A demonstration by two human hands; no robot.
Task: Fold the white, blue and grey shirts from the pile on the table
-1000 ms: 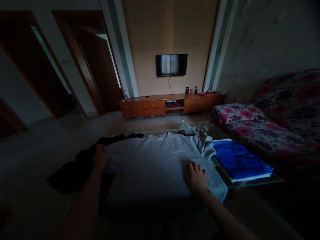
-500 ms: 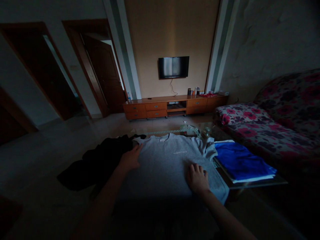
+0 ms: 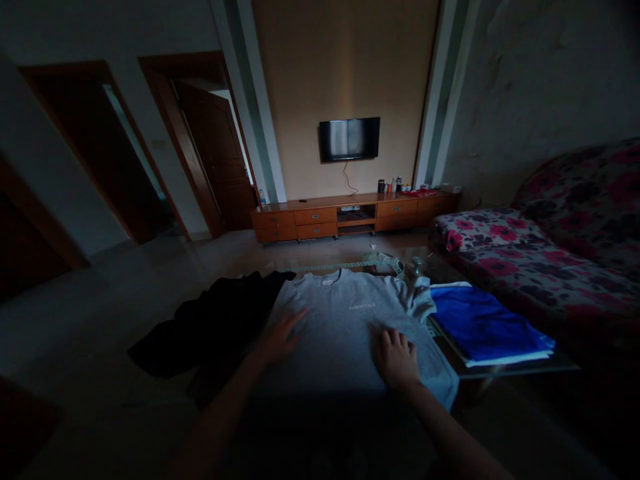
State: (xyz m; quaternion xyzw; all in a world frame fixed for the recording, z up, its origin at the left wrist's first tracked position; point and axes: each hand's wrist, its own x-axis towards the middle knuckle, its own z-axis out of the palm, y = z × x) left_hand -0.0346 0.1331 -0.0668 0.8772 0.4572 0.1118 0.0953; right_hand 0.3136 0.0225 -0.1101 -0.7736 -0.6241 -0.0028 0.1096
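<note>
A grey T-shirt (image 3: pixel 330 340) with small pale lettering on its chest lies spread on the glass table, neckline at the far side. My left hand (image 3: pixel 281 338) is over the shirt's left part, fingers stretched out and slightly blurred; whether it touches the cloth I cannot tell. On the right half of the shirt rests my right hand (image 3: pixel 397 357), palm down, its fingers loosely bent and a little apart. Beyond it, the right sleeve (image 3: pixel 423 298) lies rumpled. Black clothing (image 3: pixel 220 320) is heaped along the shirt's left side. The near hem is lost in shadow.
Folded blue and white clothing (image 3: pixel 490 323) lies on the right of the glass table (image 3: pixel 545 368). A small glass jar (image 3: pixel 416 265) and crumpled plastic (image 3: pixel 383 260) sit at the far edge. A floral sofa (image 3: pixel 550 267) stands right; a low TV cabinet (image 3: pixel 315 217) stands ahead.
My left hand has come away from the shirt's left shoulder, moving nearer and rightward over the cloth. The pale left sleeve corner no longer shows. My right hand has stayed in place.
</note>
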